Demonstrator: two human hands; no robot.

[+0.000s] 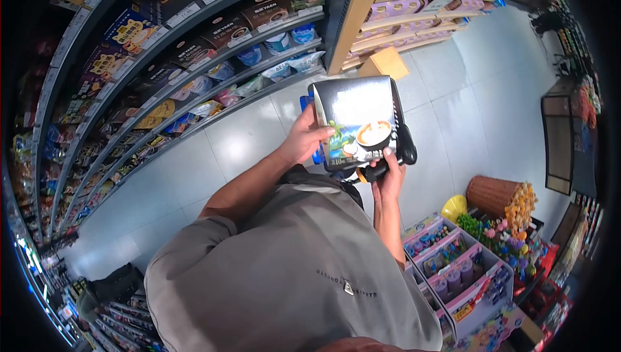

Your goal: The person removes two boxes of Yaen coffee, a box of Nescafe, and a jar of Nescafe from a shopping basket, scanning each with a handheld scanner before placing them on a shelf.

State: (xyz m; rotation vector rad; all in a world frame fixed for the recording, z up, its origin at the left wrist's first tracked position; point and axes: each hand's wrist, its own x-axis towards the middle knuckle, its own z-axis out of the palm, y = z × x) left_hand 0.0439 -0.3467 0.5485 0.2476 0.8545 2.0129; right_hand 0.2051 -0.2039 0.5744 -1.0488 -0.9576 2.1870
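Note:
I hold a black coffee packet (359, 119) with a picture of a coffee cup in front of my chest. My left hand (304, 137) grips its left edge, thumb on the front. My right hand (389, 176) is at the packet's lower right corner, thumb against the bottom edge. This hand also holds a black device with an orange part (388, 161); whether it is a scanner I cannot tell. The packet's glossy upper face glares white.
Long shop shelves (194, 48) with coffee boxes and bags run along the left. A wooden shelf unit (414, 15) stands ahead, with a cardboard box (387, 63) on the tiled floor. At the right are a display of small cups (453, 268), a wicker basket (495, 195) and flowers.

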